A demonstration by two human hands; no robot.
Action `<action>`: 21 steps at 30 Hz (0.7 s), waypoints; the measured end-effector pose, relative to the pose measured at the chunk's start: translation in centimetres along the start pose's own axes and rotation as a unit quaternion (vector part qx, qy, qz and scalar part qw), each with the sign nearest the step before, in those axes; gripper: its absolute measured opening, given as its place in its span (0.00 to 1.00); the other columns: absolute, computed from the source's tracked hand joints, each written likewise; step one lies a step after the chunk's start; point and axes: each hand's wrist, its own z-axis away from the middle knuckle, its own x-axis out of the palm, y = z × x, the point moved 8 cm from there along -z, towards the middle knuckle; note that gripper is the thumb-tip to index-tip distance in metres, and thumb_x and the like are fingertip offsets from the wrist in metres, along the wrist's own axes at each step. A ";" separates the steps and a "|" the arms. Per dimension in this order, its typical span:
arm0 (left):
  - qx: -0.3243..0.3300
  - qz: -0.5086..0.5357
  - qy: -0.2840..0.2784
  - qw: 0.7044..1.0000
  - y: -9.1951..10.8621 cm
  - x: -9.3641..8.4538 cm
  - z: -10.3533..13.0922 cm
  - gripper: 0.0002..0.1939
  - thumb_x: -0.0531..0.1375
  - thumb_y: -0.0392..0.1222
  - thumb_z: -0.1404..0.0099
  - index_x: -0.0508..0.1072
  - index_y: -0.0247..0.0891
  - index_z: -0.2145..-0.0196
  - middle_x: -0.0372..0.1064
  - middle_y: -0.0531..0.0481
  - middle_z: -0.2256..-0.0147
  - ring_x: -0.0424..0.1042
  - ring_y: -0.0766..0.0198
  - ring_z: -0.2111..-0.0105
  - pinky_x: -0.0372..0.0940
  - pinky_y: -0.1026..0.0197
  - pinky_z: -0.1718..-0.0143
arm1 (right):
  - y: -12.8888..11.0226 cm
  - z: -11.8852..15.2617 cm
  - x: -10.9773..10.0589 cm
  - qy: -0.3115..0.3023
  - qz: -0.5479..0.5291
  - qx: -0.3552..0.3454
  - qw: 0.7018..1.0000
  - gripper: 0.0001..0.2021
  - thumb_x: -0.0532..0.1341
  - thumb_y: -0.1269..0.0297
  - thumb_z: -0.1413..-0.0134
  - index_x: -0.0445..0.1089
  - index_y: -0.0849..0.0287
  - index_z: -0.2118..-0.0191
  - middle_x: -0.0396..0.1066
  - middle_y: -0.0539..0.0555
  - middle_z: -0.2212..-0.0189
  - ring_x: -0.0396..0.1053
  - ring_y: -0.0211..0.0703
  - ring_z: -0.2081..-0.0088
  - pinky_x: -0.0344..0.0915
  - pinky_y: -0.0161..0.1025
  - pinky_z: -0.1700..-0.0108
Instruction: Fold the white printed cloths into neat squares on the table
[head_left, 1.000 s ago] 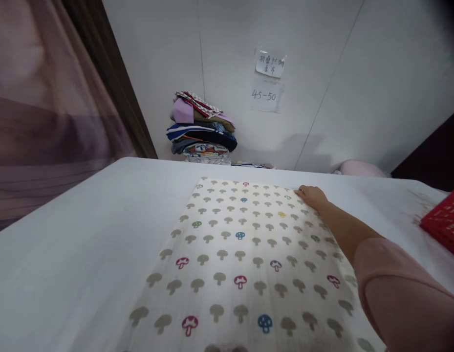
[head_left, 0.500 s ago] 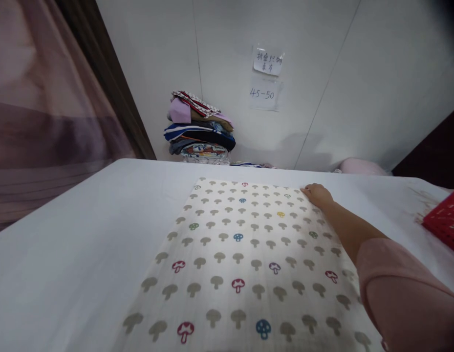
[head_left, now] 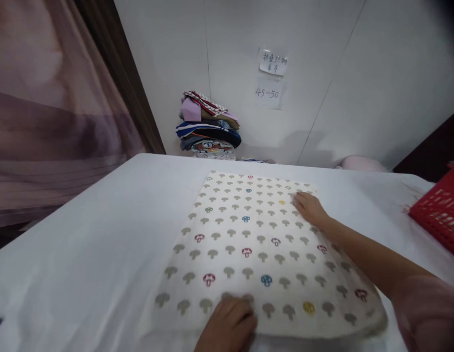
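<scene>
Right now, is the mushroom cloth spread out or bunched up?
Spread out: the cloth shows even printed rows across the white table. Whether it's doubled in layers, I cannot tell.

The white cloth with mushroom prints [head_left: 234, 234] looks thin, matt and mostly smooth. Beneath it, the white flat-topped bench [head_left: 102, 215] has a pale, matt surface with soft creases. The red perforated basket [head_left: 441, 210] looks like plastic. The stacked multicoloured folded textiles [head_left: 210, 127] are soft, matt cloth. The white handwritten signs [head_left: 270, 78] look like paper; the pinkish draped curtain [head_left: 54, 122] is cloth.
</scene>
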 end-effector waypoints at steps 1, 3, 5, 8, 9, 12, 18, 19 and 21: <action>-0.012 0.008 -0.019 1.000 0.2 -0.4 -0.6 0.08 0.56 0.36 0.39 0.71 0.48 0.64 0.72 0.53 0.67 0.70 0.61 0.67 0.69 0.58 0.67 | -1.5 2.1 -0.4 -0.004 -0.025 -0.018 1.000 0.21 0.47 0.55 0.38 0.68 0.58 0.48 0.63 0.60 0.43 0.60 0.52 0.43 0.58 0.50 0.43; -0.035 0.007 -0.061 0.998 0.7 -1.0 -1.4 0.08 0.54 0.34 0.37 0.71 0.45 0.64 0.72 0.51 0.65 0.68 0.61 0.65 0.66 0.57 0.64 | -4.0 6.6 -1.4 -0.023 -0.066 -0.033 0.997 0.22 0.47 0.52 0.38 0.67 0.56 0.47 0.62 0.60 0.42 0.59 0.53 0.42 0.59 0.51 0.43; -0.041 0.002 -0.095 0.995 1.2 -1.2 -1.8 0.08 0.53 0.35 0.35 0.71 0.43 0.65 0.71 0.49 0.64 0.67 0.60 0.63 0.64 0.57 0.61 | -5.6 11.1 -2.7 -0.048 -0.094 -0.028 0.994 0.22 0.47 0.50 0.38 0.67 0.55 0.47 0.61 0.59 0.41 0.58 0.53 0.41 0.59 0.51 0.42; -0.018 0.001 -0.121 0.993 1.6 -1.0 -1.9 0.10 0.51 0.36 0.33 0.72 0.41 0.65 0.71 0.47 0.62 0.66 0.60 0.60 0.62 0.56 0.57 | -6.8 16.9 -4.8 -0.077 -0.125 -0.013 0.989 0.22 0.49 0.50 0.39 0.67 0.54 0.47 0.61 0.57 0.41 0.58 0.54 0.41 0.59 0.52 0.41; -0.013 0.001 -0.121 0.993 1.6 -0.9 -1.8 0.11 0.51 0.37 0.32 0.73 0.40 0.64 0.70 0.47 0.61 0.66 0.60 0.59 0.61 0.55 0.56 | -7.1 18.5 -5.5 -0.080 -0.138 -0.009 0.987 0.21 0.49 0.51 0.39 0.68 0.53 0.47 0.62 0.57 0.42 0.59 0.53 0.41 0.59 0.52 0.42; -0.003 -0.003 -0.112 0.994 1.5 -0.6 -1.7 0.12 0.49 0.39 0.31 0.73 0.40 0.62 0.70 0.47 0.60 0.65 0.60 0.58 0.60 0.55 0.54 | -7.9 22.4 -7.1 -0.075 -0.188 -0.011 0.979 0.20 0.50 0.52 0.39 0.68 0.52 0.48 0.65 0.56 0.44 0.61 0.51 0.43 0.61 0.50 0.42; 0.012 -0.052 -0.090 0.995 1.9 -0.5 -1.5 0.12 0.49 0.39 0.31 0.73 0.39 0.59 0.70 0.47 0.59 0.65 0.60 0.58 0.61 0.55 0.55 | -12.0 26.4 -8.7 -0.017 -0.194 -0.108 0.975 0.17 0.52 0.55 0.38 0.69 0.54 0.49 0.69 0.56 0.48 0.63 0.49 0.45 0.60 0.52 0.43; 0.015 -0.066 -0.089 0.994 2.0 -0.5 -1.5 0.12 0.50 0.39 0.31 0.73 0.39 0.59 0.70 0.47 0.59 0.66 0.60 0.58 0.62 0.55 0.55 | -12.6 26.6 -8.8 -0.004 -0.186 -0.122 0.975 0.17 0.52 0.55 0.38 0.69 0.54 0.49 0.68 0.57 0.48 0.63 0.49 0.45 0.60 0.51 0.43; 0.019 -0.097 -0.084 0.992 2.2 -0.5 -1.4 0.12 0.50 0.39 0.31 0.73 0.38 0.58 0.70 0.46 0.58 0.66 0.60 0.57 0.62 0.55 0.54 | -13.8 26.7 -8.9 0.022 -0.169 -0.142 0.975 0.16 0.52 0.57 0.38 0.70 0.55 0.51 0.69 0.57 0.49 0.64 0.49 0.47 0.61 0.50 0.45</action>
